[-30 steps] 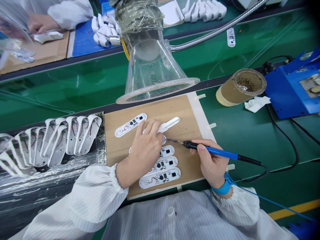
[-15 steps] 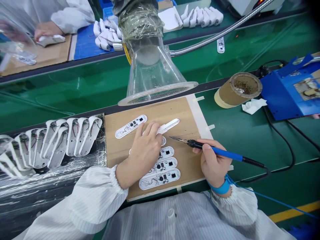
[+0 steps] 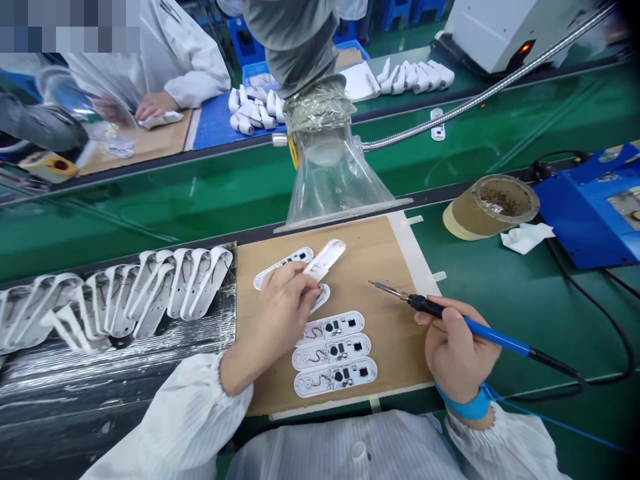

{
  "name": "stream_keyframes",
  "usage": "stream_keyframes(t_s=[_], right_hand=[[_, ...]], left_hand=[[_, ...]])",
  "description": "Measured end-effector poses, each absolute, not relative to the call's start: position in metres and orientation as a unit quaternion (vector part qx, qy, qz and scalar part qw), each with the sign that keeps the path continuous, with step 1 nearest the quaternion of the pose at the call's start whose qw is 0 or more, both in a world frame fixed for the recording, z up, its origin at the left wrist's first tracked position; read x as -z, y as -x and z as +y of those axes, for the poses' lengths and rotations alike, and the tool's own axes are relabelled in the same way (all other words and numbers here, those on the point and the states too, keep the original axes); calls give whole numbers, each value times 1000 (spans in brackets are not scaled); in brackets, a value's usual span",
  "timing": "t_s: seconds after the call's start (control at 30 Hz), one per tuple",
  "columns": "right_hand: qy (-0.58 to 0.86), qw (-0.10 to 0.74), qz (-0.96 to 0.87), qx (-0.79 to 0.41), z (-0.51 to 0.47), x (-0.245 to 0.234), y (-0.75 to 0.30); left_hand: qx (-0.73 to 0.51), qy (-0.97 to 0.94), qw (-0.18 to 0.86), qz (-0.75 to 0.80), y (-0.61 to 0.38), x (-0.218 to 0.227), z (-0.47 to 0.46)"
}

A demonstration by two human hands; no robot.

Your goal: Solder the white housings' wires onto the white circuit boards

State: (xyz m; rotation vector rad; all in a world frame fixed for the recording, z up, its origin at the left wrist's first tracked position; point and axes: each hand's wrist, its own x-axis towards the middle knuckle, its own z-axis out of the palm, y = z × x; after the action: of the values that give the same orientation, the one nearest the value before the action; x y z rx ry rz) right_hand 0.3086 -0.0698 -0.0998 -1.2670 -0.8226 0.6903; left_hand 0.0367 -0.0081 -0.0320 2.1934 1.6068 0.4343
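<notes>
My left hand [image 3: 284,308] is closed on a white plastic housing [image 3: 326,259], lifting its far end off the wooden board [image 3: 373,257]. A white circuit board [image 3: 321,294] lies partly under that hand. My right hand [image 3: 457,350] grips a blue-handled soldering iron [image 3: 453,316], its tip held in the air to the right of the housing. Three finished white circuit boards [image 3: 334,352] lie in a row near the board's front edge. One more circuit board [image 3: 284,264] lies at the board's far left.
A clear fume-extraction funnel [image 3: 337,180] hangs over the board's far edge. Several white housings [image 3: 125,297] lean in a row at left. A tape roll [image 3: 490,205], a tissue [image 3: 526,237] and a blue soldering station [image 3: 595,207] stand at right. Another person [image 3: 165,67] works across the green belt.
My left hand has tilted the white housing up off the board. The soldering iron has drawn back to the right, away from the circuit board. The view has shifted.
</notes>
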Motion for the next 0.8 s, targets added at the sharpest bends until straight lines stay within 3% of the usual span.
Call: stream_keyframes(t_s=[0.1,0.23,0.47,0.8], right_hand=[[562,673,-363,-314,-68,100,-309],[562,676,-355,-317,-70,101,-310],[570,676,-336,-323,-70,108,-310],[587,662,-327,-332,-73,110,-313]], left_hand=[[-187,-724,259,612,-10,10,-1],[-194,-682,266,653,25,-12,21],[-174,-672,318,646,36,4,34],[-233,-648,268,674,61,-17,16]])
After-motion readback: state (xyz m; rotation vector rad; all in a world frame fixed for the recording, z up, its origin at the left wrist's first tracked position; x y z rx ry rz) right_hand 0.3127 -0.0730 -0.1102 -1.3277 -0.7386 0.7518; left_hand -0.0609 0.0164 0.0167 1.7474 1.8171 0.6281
